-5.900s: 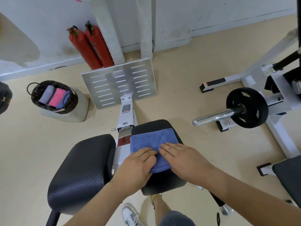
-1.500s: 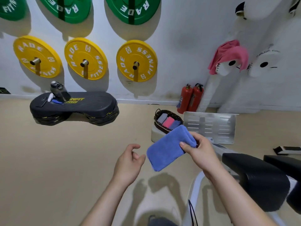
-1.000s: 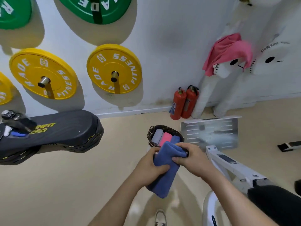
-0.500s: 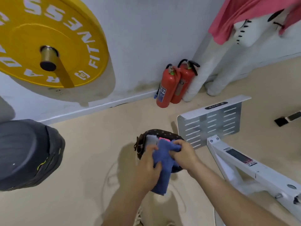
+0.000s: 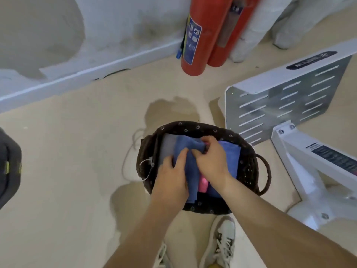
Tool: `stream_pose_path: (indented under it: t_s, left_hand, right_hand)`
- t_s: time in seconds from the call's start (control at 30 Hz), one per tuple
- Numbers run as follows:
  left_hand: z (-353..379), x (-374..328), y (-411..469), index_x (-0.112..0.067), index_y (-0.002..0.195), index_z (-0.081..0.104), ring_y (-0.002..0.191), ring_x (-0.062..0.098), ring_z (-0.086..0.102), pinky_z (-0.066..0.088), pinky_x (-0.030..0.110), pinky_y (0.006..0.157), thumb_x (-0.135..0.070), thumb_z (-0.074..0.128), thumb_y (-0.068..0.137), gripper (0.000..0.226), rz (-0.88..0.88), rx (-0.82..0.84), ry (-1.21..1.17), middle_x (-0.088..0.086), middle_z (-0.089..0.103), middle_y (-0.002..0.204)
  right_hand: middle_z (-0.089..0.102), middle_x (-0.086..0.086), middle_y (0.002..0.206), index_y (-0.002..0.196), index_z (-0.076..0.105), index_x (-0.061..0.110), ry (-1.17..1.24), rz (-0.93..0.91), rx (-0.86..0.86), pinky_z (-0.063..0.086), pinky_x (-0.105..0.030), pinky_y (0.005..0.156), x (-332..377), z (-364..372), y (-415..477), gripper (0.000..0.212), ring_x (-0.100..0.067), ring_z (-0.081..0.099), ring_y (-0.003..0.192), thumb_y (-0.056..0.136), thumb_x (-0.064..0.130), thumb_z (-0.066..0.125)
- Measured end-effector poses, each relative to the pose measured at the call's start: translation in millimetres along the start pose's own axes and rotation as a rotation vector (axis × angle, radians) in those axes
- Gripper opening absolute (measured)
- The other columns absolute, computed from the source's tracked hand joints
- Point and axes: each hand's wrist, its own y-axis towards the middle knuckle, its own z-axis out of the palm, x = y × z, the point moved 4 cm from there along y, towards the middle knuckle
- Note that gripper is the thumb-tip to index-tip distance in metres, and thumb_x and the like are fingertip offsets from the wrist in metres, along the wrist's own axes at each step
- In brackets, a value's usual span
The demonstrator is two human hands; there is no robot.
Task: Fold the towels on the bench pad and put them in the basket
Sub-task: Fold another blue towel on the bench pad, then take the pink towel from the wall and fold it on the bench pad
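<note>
Blue towel (image 5: 190,178) gripped by curled fingers of left hand (image 5: 171,178) and right hand (image 5: 212,163); long axis 12–6; basket (image 5: 193,127) directly beneath.

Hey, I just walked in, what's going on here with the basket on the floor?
A person is leaning over a dark woven basket on the floor. The left hand grips a folded blue towel and the right hand pinches its top edge, setting it in upright. It goes between a grey towel and a pink towel; a second blue towel sits further right. The towel is partly in, not yet released.
</note>
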Motion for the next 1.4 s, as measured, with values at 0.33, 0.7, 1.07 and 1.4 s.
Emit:
stream_pose_path:
  t_s: [0.33, 0.7, 1.07, 1.4]
  left_hand:
    - [-2, -8, 10, -0.010, 0.131, 0.055, 0.108, 0.030, 0.053, 0.053, 0.040, 0.078, -0.020, 0.080, 0.053, 0.082, 0.113, -0.085, 0.374, 0.012, 0.052, 0.133]
    - [0, 6, 23, -0.009, 0.130, 0.055, 0.100, 0.027, 0.061, 0.056, 0.028, 0.057, -0.025, 0.087, 0.050, 0.088, 0.328, 0.100, 0.545, 0.013, 0.046, 0.144]
    - [-10, 7, 36, -0.024, 0.149, 0.024, 0.125, 0.022, 0.035, 0.048, 0.035, 0.092, -0.026, 0.058, 0.085, 0.072, 0.295, 0.177, 0.423, -0.004, 0.007, 0.160]
    - [-1, -3, 38, -0.016, 0.150, 0.017, 0.133, 0.026, 0.030, 0.050, 0.037, 0.085, -0.026, 0.032, 0.097, 0.056, 0.280, 0.137, 0.605, 0.001, 0.010, 0.159]
  right_hand:
    - [0.052, 0.003, 0.112, 0.114, 0.049, 0.024, -0.022, -0.043, -0.169, 0.050, -0.026, 0.080, 5, 4, -6, 0.034, -0.014, 0.058, 0.089, 0.085, 0.016, 0.065]
    - [0.039, -0.002, 0.150, 0.147, 0.030, 0.017, -0.662, -0.319, 0.103, 0.051, -0.038, 0.084, -21, 20, -60, 0.099, -0.020, 0.044, 0.133, 0.062, 0.030, 0.081]
    - [0.042, 0.002, 0.148, 0.147, 0.027, 0.023, -0.642, -0.244, 0.136, 0.045, -0.036, 0.071, -16, 24, -58, 0.101, -0.021, 0.053, 0.118, 0.061, 0.019, 0.081]
    - [0.003, -0.004, 0.161, 0.152, -0.003, 0.016, -0.497, -0.236, 0.395, 0.033, -0.035, 0.112, -11, 13, -84, 0.079, -0.020, 0.023, 0.143, 0.093, 0.018, 0.049]
